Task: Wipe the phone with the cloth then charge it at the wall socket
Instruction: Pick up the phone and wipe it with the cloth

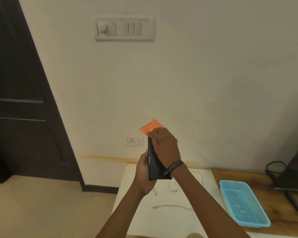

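- Phone [154,162]: upright, lower end gripped by left hand [143,170], above table [162,224].
- Cloth [149,126]: held by right hand [165,146] against phone's top.
- Risk: wiping pressure could lever phone from its single grip; drop likely.
- Charger [173,187]: below hands, unplugged; socket [133,140] just left.

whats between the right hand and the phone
The orange cloth: the right hand presses it against the phone, its edge sticking out above that hand. Shown in the head view.

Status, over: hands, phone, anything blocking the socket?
Left hand grips phone low. Right hand holds cloth against its top end. Socket unblocked; charger and cable lie on table.
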